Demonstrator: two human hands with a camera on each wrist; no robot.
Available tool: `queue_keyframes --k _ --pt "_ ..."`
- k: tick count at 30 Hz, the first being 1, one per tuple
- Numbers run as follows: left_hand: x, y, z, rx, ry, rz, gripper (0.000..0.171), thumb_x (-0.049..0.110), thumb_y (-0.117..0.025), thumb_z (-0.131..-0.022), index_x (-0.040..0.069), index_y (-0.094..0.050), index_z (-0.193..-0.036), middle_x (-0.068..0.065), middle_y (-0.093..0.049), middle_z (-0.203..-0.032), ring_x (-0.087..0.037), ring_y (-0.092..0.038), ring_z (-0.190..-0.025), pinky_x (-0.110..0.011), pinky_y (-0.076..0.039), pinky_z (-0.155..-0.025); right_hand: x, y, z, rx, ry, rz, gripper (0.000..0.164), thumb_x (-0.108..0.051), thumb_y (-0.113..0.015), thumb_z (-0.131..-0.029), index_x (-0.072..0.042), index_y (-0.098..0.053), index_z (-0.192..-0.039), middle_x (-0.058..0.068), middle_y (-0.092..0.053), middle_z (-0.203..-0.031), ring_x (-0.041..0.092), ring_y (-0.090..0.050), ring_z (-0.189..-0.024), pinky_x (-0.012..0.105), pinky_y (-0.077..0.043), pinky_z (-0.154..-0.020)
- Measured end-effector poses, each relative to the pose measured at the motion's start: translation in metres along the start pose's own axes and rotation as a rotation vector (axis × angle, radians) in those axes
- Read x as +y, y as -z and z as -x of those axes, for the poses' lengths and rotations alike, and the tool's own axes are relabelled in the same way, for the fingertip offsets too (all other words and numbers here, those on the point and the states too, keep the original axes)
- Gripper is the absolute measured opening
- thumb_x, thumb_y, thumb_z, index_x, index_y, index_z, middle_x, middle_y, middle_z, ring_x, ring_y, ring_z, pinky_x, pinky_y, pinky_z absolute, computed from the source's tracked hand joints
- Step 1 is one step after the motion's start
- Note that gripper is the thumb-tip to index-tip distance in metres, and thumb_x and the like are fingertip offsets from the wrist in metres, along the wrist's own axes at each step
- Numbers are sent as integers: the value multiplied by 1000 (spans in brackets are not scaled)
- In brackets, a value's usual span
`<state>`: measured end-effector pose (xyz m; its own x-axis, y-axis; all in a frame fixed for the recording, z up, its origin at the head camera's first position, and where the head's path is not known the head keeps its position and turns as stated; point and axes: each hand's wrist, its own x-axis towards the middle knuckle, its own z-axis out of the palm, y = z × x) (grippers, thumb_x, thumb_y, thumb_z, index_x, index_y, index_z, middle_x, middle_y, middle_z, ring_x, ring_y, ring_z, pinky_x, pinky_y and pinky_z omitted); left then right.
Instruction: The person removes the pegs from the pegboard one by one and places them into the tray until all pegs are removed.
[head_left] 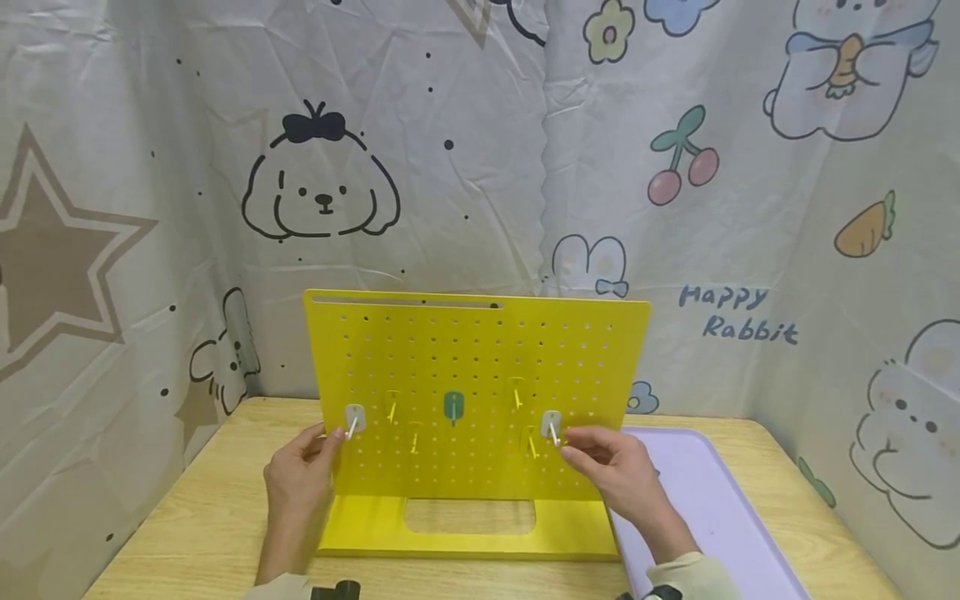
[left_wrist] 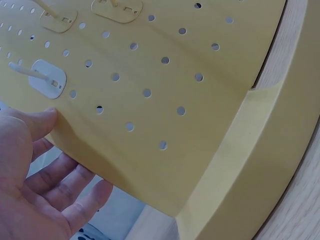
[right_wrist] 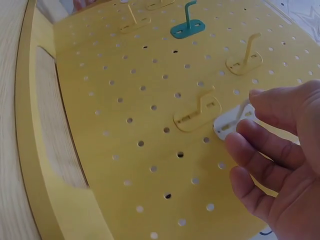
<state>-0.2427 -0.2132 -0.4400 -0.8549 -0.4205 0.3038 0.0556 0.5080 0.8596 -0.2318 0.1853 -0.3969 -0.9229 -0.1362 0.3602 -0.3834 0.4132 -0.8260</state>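
A yellow pegboard (head_left: pixel 480 475) stands upright on its base. My left hand (head_left: pixel 300 471) holds its left edge; in the left wrist view the thumb (left_wrist: pixel 42 122) lies on the front and the other fingertips reach behind the edge. Just above that thumb sits a white hook (left_wrist: pixel 47 79). At the right side, my right hand (head_left: pixel 611 467) has thumb and forefinger around the arm of another white hook (right_wrist: pixel 227 122), whose tip the thumb partly hides. Between the two white hooks are a green hook (head_left: pixel 453 406) and several yellow hooks (head_left: pixel 517 393).
A lilac tray (head_left: pixel 705 500) lies to the right, partly behind the right forearm. The wooden table (head_left: pixel 187 500) carries the board and tray. A patterned cloth (head_left: pixel 465 208) hangs behind and at both sides.
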Motion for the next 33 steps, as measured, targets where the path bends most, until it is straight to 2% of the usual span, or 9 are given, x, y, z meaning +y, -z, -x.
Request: queue_keyframes --k 6,13,18,33 --pt "0 4 1 -1 3 -26 47 44 -63 -99 5 -69 -125 -14 -73 -102 -30 -69 -91 -37 -57 -75 -1 -9 -2 -24 10 -62 20 -10 -74 -91 0 -73 -108 8 -73 -99 16 -69 -85 28 -57 -75" --pt "3 3 0 -44 19 -11 53 49 -60 -98 5 -67 -128 -16 -71 -107 -32 -67 -96 -46 -56 -82 -1 -12 -2 -5 -17 -100 19 -9 -74 -91 2 -74 -107 9 -73 -97 16 -69 -83 27 -57 -74" --pt "4 3 0 -36 16 -9 50 45 -61 -99 4 -67 -127 -17 -72 -105 -33 -68 -94 -47 -56 -82 0 -13 -3 8 -47 -108 17 -7 -75 -90 2 -74 -105 13 -74 -101 17 -70 -87 27 -57 -77" --pt "2 3 0 -32 14 -12 51 45 -61 -99 2 -67 -127 -17 -72 -105 -33 -67 -94 -49 -55 -83 -4 -1 1 10 -4 -63 17 -10 -75 -90 1 -76 -104 13 -74 -101 15 -69 -87 27 -57 -75"
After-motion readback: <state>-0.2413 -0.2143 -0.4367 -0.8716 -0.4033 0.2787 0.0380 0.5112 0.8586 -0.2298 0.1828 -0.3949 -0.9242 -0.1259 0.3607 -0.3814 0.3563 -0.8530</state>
